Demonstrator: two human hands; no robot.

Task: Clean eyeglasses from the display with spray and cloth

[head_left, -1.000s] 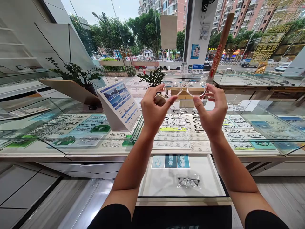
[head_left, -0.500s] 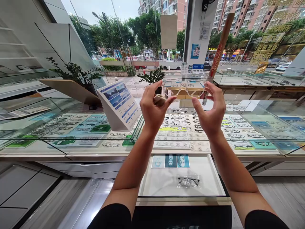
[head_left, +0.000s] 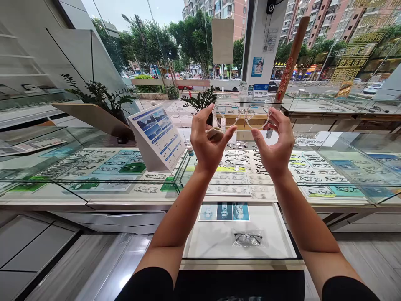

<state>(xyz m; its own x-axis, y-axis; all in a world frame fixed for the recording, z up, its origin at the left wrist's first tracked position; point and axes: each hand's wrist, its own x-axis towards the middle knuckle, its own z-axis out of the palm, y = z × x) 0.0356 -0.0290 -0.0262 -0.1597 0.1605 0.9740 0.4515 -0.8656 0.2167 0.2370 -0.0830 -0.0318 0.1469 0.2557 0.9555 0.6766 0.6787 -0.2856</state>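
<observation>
Clear-framed eyeglasses (head_left: 257, 117) are held up in front of the window, lenses side by side, over the glass counter. My left hand (head_left: 205, 144) pinches their left side between thumb and fingers. A beige cloth (head_left: 215, 133) is bunched in that same palm. At the other end, my right hand (head_left: 277, 146) grips the right side, thumb below the rim and fingers at the outer edge. The temples are hard to make out against the background.
Below my arms, an open white drawer (head_left: 216, 244) holds dark-framed glasses (head_left: 248, 238) in a clear bag. Rows of spectacle frames lie under the glass counter. A desk calendar (head_left: 156, 136) stands left of my left hand, with a small white bottle (head_left: 190, 149) beside it.
My left hand has shifted slightly right, and the small bottle behind it now shows. The glasses have tilted a little and remain between both hands.
</observation>
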